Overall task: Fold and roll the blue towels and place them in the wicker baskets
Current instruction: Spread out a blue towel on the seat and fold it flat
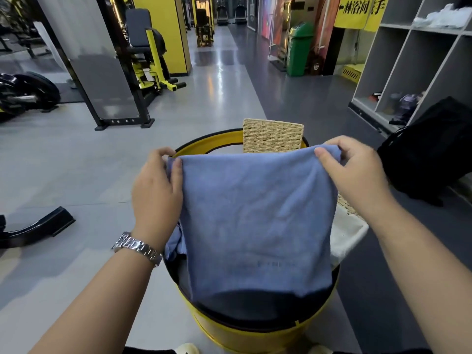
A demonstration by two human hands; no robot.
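A blue towel (258,221) hangs spread out in front of me, above a round yellow drum with a dark top (255,328). My left hand (157,190) pinches its upper left corner and my right hand (355,172) pinches its upper right corner. Behind the towel a wicker basket (273,136) stands at the drum's far edge. A second wicker basket with a white liner (348,226) shows at the right, mostly hidden by my right arm. More blue cloth (173,245) lies bunched under my left wrist.
A black bag (431,154) sits on the right beside grey cubby shelves (408,60). Yellow and black gym machines (143,62) stand at the left, and a black machine foot (38,227) lies on the grey floor. A green bin (298,49) is far back.
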